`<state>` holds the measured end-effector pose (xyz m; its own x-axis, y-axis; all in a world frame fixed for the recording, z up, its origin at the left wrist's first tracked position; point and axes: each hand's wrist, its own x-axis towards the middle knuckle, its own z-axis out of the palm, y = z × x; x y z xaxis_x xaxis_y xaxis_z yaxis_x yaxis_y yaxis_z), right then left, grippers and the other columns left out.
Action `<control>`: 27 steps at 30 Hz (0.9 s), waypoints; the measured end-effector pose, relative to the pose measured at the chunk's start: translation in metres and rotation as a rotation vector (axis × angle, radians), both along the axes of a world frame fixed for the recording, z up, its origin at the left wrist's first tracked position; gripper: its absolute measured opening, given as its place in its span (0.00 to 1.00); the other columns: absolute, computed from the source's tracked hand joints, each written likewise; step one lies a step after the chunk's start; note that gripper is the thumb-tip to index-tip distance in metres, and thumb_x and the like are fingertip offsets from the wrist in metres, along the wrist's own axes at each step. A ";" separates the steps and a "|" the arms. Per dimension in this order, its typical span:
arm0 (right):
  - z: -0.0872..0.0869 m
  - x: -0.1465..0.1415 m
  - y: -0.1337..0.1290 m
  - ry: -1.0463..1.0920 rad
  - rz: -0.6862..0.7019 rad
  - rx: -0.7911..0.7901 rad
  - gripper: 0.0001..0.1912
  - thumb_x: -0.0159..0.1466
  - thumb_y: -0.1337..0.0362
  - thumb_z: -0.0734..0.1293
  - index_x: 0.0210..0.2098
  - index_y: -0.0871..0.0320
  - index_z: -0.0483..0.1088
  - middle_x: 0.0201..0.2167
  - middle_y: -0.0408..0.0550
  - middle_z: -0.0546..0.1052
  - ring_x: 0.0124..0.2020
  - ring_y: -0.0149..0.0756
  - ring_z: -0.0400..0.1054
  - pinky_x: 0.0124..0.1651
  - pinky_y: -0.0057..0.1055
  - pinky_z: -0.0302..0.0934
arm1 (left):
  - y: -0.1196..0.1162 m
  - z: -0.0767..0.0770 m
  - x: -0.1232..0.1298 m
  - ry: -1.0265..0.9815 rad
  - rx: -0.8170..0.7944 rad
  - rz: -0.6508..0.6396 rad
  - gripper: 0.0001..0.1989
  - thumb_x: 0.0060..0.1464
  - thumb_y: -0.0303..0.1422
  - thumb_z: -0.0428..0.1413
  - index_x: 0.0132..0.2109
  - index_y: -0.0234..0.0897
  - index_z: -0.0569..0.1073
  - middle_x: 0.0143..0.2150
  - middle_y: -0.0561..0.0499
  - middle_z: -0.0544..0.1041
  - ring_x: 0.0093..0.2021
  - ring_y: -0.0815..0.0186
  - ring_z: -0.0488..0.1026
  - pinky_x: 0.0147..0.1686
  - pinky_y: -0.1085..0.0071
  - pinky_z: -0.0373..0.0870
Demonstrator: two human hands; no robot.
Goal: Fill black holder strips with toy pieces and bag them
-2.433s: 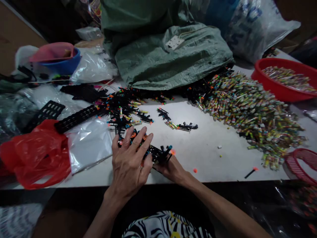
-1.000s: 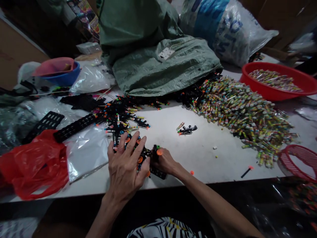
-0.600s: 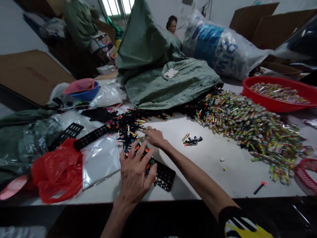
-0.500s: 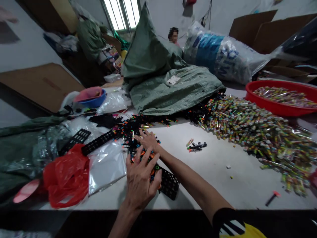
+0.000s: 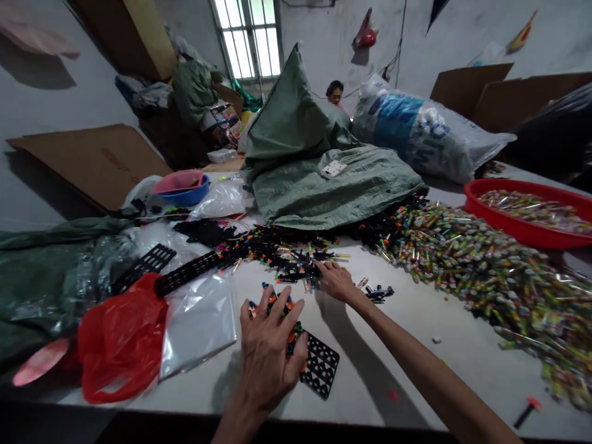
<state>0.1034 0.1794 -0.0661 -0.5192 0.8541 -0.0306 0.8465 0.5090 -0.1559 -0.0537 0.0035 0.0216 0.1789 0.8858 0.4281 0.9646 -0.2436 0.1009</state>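
My left hand (image 5: 272, 345) rests with fingers spread over a black perforated tray (image 5: 322, 365). Small round pieces in orange, blue and green (image 5: 292, 302) stand on the tray, partly hidden under the fingers. Farther off, my right hand (image 5: 337, 280) reaches out with fingers extended, its fingertips at the edge of a heap of small black plastic parts (image 5: 303, 262) with coloured tips. Whether it pinches any part is too small to make out. Just right of that hand lies a small cluster of black parts (image 5: 380, 292).
Shiny yellow-green tubes (image 5: 457, 246) heap up on the right, before a red basin (image 5: 513, 222). A green sack (image 5: 333, 185) lies at the back. On the left are clear bags (image 5: 203, 327), a red bag (image 5: 123, 339) and another black tray (image 5: 185, 273). A person (image 5: 335, 92) is behind.
My right hand has moved right and away from the left hand, and black parts now lie spread by its fingertips. The left hand stays on the tray. The view has tilted up.
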 end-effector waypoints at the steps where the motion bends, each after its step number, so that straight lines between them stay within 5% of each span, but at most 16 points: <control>1: 0.003 0.010 -0.002 -0.009 -0.006 -0.017 0.31 0.57 0.66 0.62 0.60 0.55 0.51 0.51 0.54 0.67 0.51 0.45 0.60 0.47 0.38 0.55 | 0.001 -0.001 -0.001 0.014 0.005 -0.013 0.21 0.52 0.34 0.49 0.54 0.44 0.66 0.61 0.48 0.61 0.62 0.49 0.52 0.55 0.46 0.46; 8: 0.009 0.029 0.000 -0.105 -0.090 -0.061 0.10 0.53 0.73 0.64 0.36 0.62 0.71 0.39 0.59 0.74 0.43 0.47 0.67 0.41 0.36 0.58 | 0.013 -0.005 -0.002 0.056 0.008 0.004 0.21 0.53 0.34 0.48 0.55 0.45 0.65 0.61 0.48 0.61 0.61 0.49 0.52 0.54 0.45 0.46; 13: 0.010 0.037 -0.014 -0.035 -0.123 -0.058 0.11 0.63 0.69 0.56 0.41 0.60 0.68 0.44 0.58 0.71 0.44 0.44 0.67 0.40 0.34 0.57 | 0.014 -0.003 0.002 0.040 -0.035 0.035 0.21 0.53 0.34 0.47 0.55 0.44 0.65 0.61 0.47 0.61 0.61 0.49 0.52 0.54 0.46 0.46; 17: 0.003 0.036 -0.050 0.283 -0.131 -0.194 0.13 0.65 0.59 0.56 0.42 0.61 0.64 0.35 0.51 0.74 0.37 0.38 0.68 0.36 0.28 0.57 | 0.011 -0.001 0.000 0.008 -0.050 0.003 0.21 0.53 0.33 0.47 0.55 0.44 0.66 0.61 0.48 0.61 0.62 0.50 0.52 0.54 0.47 0.45; 21: -0.019 0.020 -0.083 0.640 -0.134 -0.316 0.11 0.56 0.64 0.65 0.39 0.59 0.64 0.33 0.46 0.74 0.34 0.35 0.67 0.34 0.26 0.57 | 0.010 -0.002 -0.003 0.007 -0.062 -0.001 0.23 0.52 0.34 0.47 0.56 0.44 0.65 0.62 0.48 0.60 0.62 0.49 0.51 0.54 0.47 0.45; 27: -0.031 -0.010 -0.082 0.982 -0.260 -0.637 0.10 0.49 0.65 0.68 0.31 0.60 0.67 0.25 0.42 0.71 0.27 0.31 0.65 0.27 0.24 0.58 | 0.012 -0.003 -0.002 0.027 -0.068 0.002 0.23 0.53 0.34 0.46 0.57 0.44 0.64 0.62 0.48 0.58 0.63 0.50 0.50 0.55 0.48 0.44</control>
<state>0.0937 0.0977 -0.0968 -0.3714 0.9121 -0.1737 0.2913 -0.0632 -0.9545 -0.0560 0.0150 0.0185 0.1873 0.9133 0.3616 0.9677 -0.2347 0.0916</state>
